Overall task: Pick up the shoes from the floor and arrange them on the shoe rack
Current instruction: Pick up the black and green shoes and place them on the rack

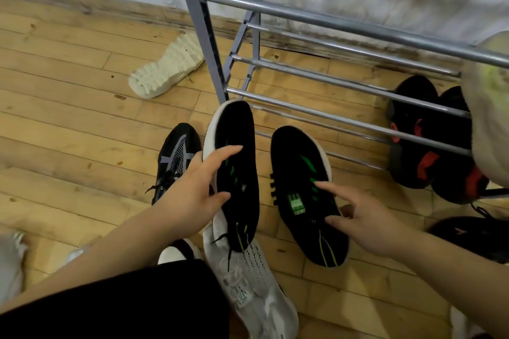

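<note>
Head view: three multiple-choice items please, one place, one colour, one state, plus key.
1. Where are the black-and-red shoes?
A) low at the right end of the shoe rack
B) left of the rack
C) on its top bar

2. What accent colour is on the two middle black shoes?
A) blue
B) green
C) orange

3. How does the cream shoe lie?
A) upright on its sole
B) on the rack
C) tipped, tread showing

Key:
1 A, the rack's bars cross in front of them at the right.
2 B, green stripes show on both uppers.
3 C, its lugged sole faces the camera.
</note>
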